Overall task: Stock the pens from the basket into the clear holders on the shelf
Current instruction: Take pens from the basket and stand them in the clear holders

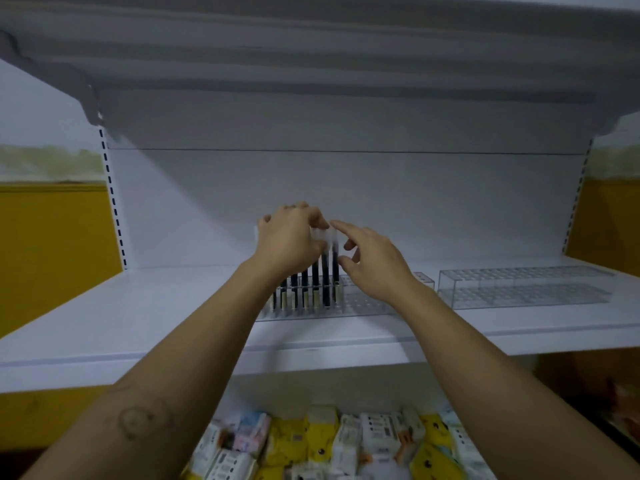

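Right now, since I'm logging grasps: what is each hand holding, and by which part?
The left hand grips the pens by their white cap ends; the right hand, open beside them, holds nothing.

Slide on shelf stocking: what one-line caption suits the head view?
Left hand grips the white tops of black pens standing in a clear holder; right hand, open, hovers beside them.

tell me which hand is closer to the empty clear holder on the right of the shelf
Right. The right hand is just left of the empty holder; the left hand is farther left, holding the pens.
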{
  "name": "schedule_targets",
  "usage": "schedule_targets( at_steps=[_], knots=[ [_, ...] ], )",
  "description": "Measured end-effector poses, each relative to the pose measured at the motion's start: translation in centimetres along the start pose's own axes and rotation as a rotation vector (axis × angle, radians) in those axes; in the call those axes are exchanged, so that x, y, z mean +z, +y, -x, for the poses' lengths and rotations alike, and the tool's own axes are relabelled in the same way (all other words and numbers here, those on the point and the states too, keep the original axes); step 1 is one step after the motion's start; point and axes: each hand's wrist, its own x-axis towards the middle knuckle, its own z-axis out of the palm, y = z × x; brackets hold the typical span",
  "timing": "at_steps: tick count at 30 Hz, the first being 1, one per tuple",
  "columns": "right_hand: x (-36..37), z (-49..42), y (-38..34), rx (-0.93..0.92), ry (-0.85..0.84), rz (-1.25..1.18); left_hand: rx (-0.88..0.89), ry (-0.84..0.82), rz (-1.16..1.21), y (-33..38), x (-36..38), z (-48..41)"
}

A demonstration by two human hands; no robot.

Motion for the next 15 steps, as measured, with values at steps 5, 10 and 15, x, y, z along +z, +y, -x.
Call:
schedule_targets(
  at_steps=[5, 10, 15],
  knots=[
    [-1.1, 2.9, -0.3, 0.061, 0.034, -0.035, 0.115, 0.047, -0.153, 0.9, 0.0, 2.5],
    [-2.2, 9.5, 0.3, 0.112, 0.079, -0.074, 0.318, 0.178, -0.045, 2.9, 1.5, 7.7],
    [-1.5, 19.2, 3.0, 0.242, 0.077, -0.045, 0.565, 0.067, 0.039, 6.5, 7.8, 16.6]
  ],
)
